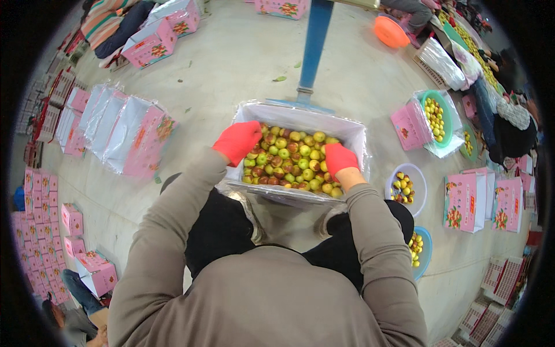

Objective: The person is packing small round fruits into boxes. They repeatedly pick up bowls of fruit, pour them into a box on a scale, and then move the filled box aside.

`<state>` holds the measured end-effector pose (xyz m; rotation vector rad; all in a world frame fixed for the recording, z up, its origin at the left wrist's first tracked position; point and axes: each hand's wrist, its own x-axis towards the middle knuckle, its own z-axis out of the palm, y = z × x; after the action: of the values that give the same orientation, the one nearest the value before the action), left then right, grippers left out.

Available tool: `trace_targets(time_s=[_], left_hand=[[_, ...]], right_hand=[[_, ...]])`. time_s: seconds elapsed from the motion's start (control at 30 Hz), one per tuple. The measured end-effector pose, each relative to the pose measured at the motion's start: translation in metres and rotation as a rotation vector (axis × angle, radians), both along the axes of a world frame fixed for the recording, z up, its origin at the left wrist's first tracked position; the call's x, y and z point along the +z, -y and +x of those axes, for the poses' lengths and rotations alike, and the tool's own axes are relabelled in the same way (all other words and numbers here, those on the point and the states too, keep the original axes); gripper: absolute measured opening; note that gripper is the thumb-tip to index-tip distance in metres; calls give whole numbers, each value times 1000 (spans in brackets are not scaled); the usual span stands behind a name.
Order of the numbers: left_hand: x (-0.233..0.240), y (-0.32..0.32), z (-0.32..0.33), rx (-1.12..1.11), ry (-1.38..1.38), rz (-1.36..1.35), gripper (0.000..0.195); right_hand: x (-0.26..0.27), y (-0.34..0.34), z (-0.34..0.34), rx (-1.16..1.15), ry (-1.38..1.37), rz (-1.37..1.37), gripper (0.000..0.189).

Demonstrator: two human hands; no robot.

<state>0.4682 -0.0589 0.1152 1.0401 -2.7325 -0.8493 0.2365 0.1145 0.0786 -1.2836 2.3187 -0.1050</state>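
Before me stands a cardboard box with white inner walls and a clear plastic liner folded over its rim. Green, yellow and brown jujubes fill much of it. My left hand, in a red glove, reaches over the box's left side, its fingers curled at the fruit's edge. On the right, my right hand, gloved in red too, is down against the jujubes by the right wall. The fingertips of both hands are hidden or turned away, so whether either holds a fruit cannot be made out.
A blue metal post rises just behind the box. To my right are a white basin and a blue basin holding jujubes. Lined pink cartons stand at left. Other people sit along the sides.
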Motion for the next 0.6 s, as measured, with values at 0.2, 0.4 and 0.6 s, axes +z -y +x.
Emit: trace_targets(time_s=[0.2,0.4,0.6], left_hand=[[38,0,66,43,-203,100,15],[5,-12,45,-80,-227,-50,18],[-44,-14,-5,-324,546,-288,21]], right_hand=[[6,8,12,108,-155,20,24],[8,-2,55,384,238,-3,25],[7,-10,27,197,187,-237,27]])
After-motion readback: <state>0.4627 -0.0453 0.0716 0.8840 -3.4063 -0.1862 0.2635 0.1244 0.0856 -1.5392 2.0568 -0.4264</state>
